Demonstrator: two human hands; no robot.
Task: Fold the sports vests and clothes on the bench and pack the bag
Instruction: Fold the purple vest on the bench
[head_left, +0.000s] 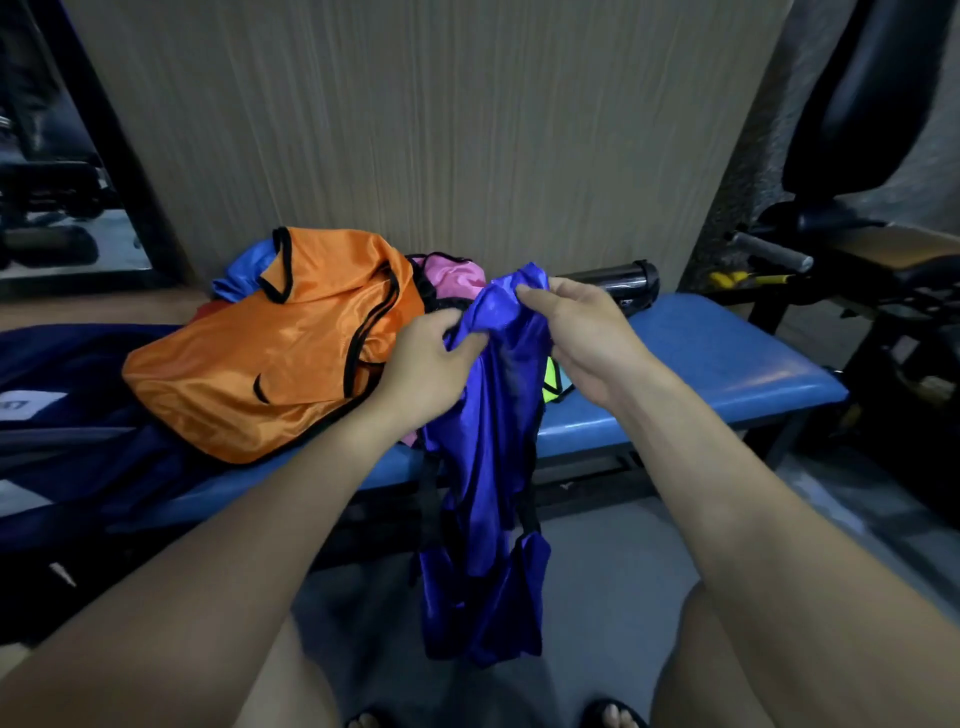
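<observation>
Both hands are up in front of the blue bench (701, 358), and the purple vest (488, 467) is the one in play: the left hand (426, 369) has its fingers curled into a bunch of the shiny fabric near the top, and the right hand (582, 332) pinches the top edge just beside it, thumb and fingers closed on the cloth. So the vest is gripped at its upper end by both hands, close together, and everything else of it hangs straight down below the grip, past the front edge of the bench and down toward the floor between the person's knees, black trim showing along its sides. On the bench, to the left of the hands, the orange vest (270, 358) lies spread and crumpled with its black-edged openings facing up; behind it peeks a blue garment (244, 270), and a pink one (452, 275) sits just behind the left hand. A sliver of neon yellow-green fabric (551, 384) shows on the bench under the right hand. A dark cylinder (618, 283) lies at the back of the bench against the wall, and a dark navy bag (78, 415) covers the bench's left end
</observation>
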